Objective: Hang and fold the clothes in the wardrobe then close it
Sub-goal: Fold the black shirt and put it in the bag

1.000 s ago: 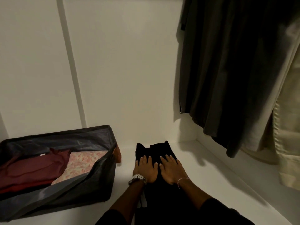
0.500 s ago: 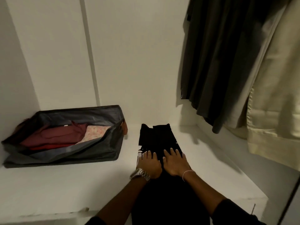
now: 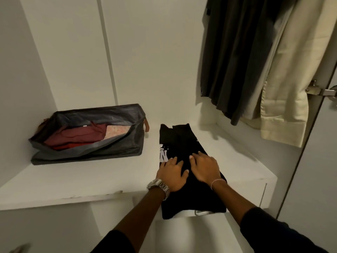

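Both hands, left hand [image 3: 172,174] and right hand [image 3: 205,168], press flat and open on the black printed T-shirt [image 3: 179,145] at lower centre. Its near end overhangs the shelf [image 3: 91,179] edge; lifting the palms could let it slide off.

Black shirt [image 3: 184,143], white print; grey bag [image 3: 87,152]; cream garment [image 3: 291,88].

Dim white wardrobe interior [image 3: 149,52], metal door hinge [image 3: 322,91]
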